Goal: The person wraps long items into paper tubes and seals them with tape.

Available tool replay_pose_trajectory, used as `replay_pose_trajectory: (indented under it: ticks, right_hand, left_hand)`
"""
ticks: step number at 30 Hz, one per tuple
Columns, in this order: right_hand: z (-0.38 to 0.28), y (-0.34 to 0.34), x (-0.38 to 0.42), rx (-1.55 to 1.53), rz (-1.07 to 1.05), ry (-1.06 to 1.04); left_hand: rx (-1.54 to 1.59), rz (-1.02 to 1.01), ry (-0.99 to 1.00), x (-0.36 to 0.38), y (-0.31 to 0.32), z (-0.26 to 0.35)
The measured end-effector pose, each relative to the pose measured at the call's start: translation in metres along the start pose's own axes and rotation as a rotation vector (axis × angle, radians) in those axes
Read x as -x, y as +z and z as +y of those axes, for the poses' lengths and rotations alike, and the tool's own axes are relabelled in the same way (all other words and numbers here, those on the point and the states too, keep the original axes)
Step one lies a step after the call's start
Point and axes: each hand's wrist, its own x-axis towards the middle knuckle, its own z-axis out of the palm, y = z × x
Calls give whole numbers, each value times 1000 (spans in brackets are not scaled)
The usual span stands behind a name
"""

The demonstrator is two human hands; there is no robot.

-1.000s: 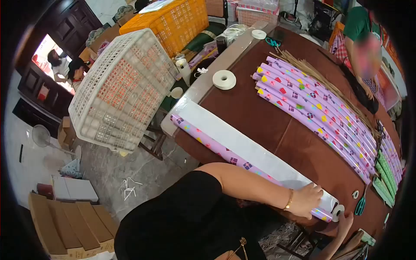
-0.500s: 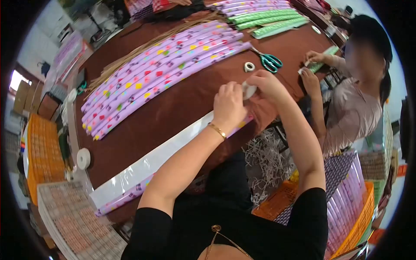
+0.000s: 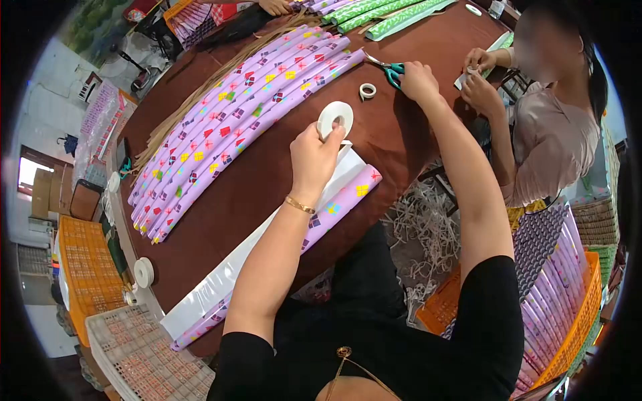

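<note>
My left hand [image 3: 315, 159] is closed round a white tape roll [image 3: 335, 120], held up above the far end of a partly rolled purple patterned sheet [image 3: 344, 200] with its white side showing. A short strip of tape hangs down from the roll. My right hand [image 3: 419, 81] is at the handles of the teal scissors [image 3: 393, 72], with its fingers pressed together over them. The blades point left, close to the ends of several purple rolls [image 3: 227, 127]. A smaller tape roll [image 3: 367, 91] lies on the brown table between my hands.
A co-worker [image 3: 555, 127] at the right handles a green roll at the table [image 3: 435, 60]. Green rolls [image 3: 381, 15] lie at the far edge. Another tape roll [image 3: 144, 273] sits at the left. Baskets [image 3: 144, 341] stand below left, and an orange crate [image 3: 582, 321] at the right.
My hands have moved apart. The right one has gone up and right to the scissors, and the left one now holds the tape roll up alone.
</note>
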Motion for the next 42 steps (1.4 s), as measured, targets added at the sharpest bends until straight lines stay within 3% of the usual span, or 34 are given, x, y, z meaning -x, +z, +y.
replay_pose_trajectory:
  ticks: [5, 8, 10, 14, 21, 24, 42]
  right_hand:
    - [-13, -21, 5, 83, -80, 44]
    - [-15, -34, 14, 68, -283, 103]
    - [-10, -34, 29, -5, -48, 102]
    - [-9, -60, 81, -207, -20, 64]
    - [-20, -111, 194, -199, -71, -275]
    - [-26, -120, 216, -126, -263, -346]
    - [-55, -99, 170, -198, -666, -241]
  left_hand:
    - [47, -4, 10, 0, -1, 2]
    - [90, 8, 16, 4, 0, 5]
    - [110, 20, 26, 5, -1, 8]
    - [149, 58, 76, 3, -3, 4]
    - [97, 64, 51, -2, -1, -7]
    - [114, 54, 49, -3, 1, -5]
    - [166, 52, 87, -3, 2, 2]
